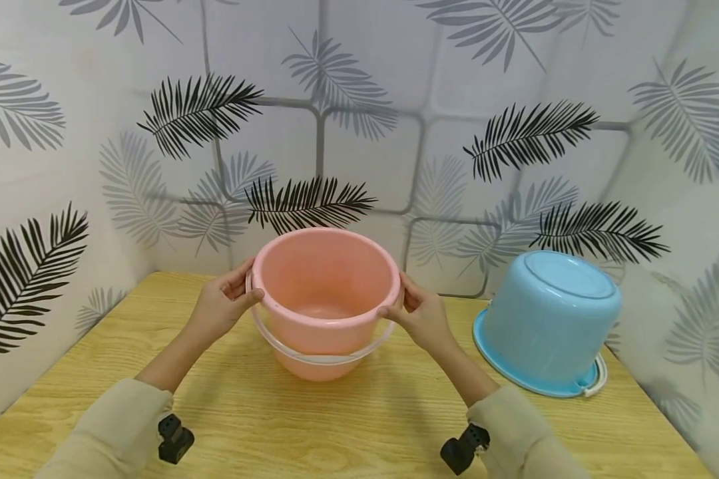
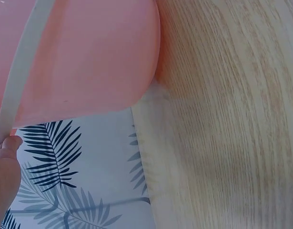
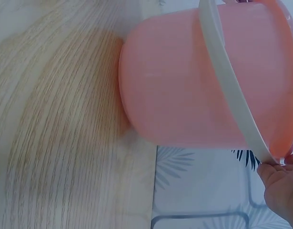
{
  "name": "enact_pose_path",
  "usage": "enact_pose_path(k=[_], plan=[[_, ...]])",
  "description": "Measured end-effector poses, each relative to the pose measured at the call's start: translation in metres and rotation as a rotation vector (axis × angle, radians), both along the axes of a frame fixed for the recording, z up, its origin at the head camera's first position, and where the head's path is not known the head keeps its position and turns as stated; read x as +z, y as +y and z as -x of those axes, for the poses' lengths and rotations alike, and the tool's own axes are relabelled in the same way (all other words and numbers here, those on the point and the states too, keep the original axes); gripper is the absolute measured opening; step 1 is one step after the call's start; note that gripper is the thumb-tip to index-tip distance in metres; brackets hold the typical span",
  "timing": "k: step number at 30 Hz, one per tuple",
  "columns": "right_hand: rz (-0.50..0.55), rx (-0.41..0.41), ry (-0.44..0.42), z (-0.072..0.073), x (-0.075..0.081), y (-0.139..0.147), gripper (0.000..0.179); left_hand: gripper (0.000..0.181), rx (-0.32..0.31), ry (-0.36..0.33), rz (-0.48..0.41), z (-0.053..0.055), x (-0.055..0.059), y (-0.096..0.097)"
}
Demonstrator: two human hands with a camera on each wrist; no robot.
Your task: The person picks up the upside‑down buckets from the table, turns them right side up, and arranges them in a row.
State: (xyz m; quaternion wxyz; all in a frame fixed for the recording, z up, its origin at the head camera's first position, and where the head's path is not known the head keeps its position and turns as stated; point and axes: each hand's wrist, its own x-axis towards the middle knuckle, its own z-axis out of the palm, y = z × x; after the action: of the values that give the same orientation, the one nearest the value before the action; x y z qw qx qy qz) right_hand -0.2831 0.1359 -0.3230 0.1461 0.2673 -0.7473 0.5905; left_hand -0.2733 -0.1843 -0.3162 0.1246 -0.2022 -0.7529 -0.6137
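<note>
A pink bucket (image 1: 320, 339) stands upright at the middle of the table, its mouth facing up and its inside bare. Its white handle (image 1: 323, 360) hangs down across the front. My left hand (image 1: 222, 303) grips the rim on the left, thumb over the edge and fingers beneath. On the opposite side, my right hand (image 1: 422, 316) holds the rim in the same way. Both wrist views show the pink wall, the white handle (image 3: 232, 90) and the fingers at the handle's end near the rim. The fingers' far sides are partly hidden behind the bucket.
A light blue bucket (image 1: 551, 319) sits upside down on the right of the wood-grain table (image 1: 311, 439), its white handle (image 1: 599, 376) sticking out low at the right. Behind the table rises a wall (image 1: 371, 159) with a leaf pattern.
</note>
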Motion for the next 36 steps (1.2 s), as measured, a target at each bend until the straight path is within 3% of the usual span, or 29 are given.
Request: enact_pose_path(k=[9,20,31,36], plan=[[-0.004,-0.001,-0.024,0.006,-0.001,-0.007,0.089,0.064,0.047,-0.021,0.011,0.003,-0.006,-0.004],[-0.147,-0.103,-0.052,0.01,0.005,-0.014,0.102,0.066,0.091,-0.068,0.047,0.01,-0.008,-0.011],[-0.215,-0.099,-0.025,0.018,0.004,-0.02,0.102,0.065,0.085,-0.044,0.019,0.017,-0.011,-0.018],[-0.272,-0.117,-0.043,0.021,0.006,-0.022,0.112,0.062,0.123,-0.033,0.063,0.019,-0.009,-0.021]])
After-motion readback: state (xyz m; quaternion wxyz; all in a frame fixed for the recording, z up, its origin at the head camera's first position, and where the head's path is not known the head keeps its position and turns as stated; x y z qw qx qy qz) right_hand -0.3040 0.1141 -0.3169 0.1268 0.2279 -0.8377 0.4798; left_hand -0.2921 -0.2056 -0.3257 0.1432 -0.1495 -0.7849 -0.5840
